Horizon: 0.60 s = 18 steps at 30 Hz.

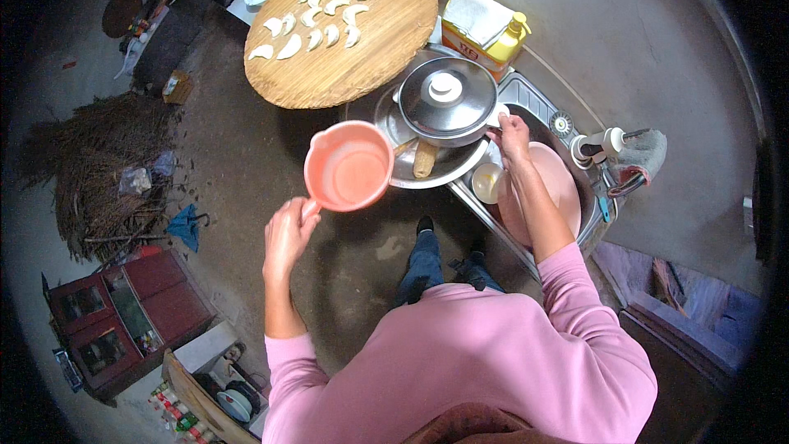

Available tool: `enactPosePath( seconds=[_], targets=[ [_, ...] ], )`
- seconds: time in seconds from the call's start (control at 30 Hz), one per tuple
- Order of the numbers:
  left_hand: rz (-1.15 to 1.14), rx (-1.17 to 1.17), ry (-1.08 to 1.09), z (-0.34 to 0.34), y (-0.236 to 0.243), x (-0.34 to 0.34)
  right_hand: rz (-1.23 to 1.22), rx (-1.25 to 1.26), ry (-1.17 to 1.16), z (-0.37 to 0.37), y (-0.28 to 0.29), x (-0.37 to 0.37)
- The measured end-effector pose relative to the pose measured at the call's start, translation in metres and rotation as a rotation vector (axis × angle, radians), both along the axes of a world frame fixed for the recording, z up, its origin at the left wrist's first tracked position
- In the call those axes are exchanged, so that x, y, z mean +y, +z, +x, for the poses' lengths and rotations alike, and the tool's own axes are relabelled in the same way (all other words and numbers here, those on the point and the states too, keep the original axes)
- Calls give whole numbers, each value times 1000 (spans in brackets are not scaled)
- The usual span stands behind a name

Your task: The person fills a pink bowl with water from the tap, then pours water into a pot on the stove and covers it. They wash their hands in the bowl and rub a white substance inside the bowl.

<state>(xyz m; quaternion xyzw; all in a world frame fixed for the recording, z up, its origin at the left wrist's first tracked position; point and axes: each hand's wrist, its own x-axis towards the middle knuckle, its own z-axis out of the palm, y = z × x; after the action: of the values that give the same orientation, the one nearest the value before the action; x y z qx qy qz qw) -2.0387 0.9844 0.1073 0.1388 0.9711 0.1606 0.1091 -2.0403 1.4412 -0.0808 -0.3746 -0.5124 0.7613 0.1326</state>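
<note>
My left hand is closed round the handle of a pink plastic dipper. The dipper is held upright over the floor, its inside facing up, and I cannot tell whether water is in it. At the sink, my right hand grips the white side handle of a metal pot. A shiny lid with a white knob covers the pot, so its contents are hidden. Under and beside the pot is a wide metal basin, with a tan, rod-shaped thing lying in it.
A round wooden board bearing several dumplings stands beyond the dipper. Behind the pot is a yellow container. The sink holds a pink basin and a small pale bowl. A faucet rises at its right.
</note>
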Motion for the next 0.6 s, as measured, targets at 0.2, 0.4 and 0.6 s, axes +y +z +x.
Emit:
enactPosePath(
  seconds=[0.2,0.4,0.6],
  targets=[
    [60,-108,87,40,9,-9,-95,-43,-83,-31,-48,-41],
    [242,-137,-3,57,-10,-12,-36,-142,-158,-42,-50,-80],
    [297,-179,-119,58,-15,11,-135,-103,-10,-22,-32,-66]
  ],
)
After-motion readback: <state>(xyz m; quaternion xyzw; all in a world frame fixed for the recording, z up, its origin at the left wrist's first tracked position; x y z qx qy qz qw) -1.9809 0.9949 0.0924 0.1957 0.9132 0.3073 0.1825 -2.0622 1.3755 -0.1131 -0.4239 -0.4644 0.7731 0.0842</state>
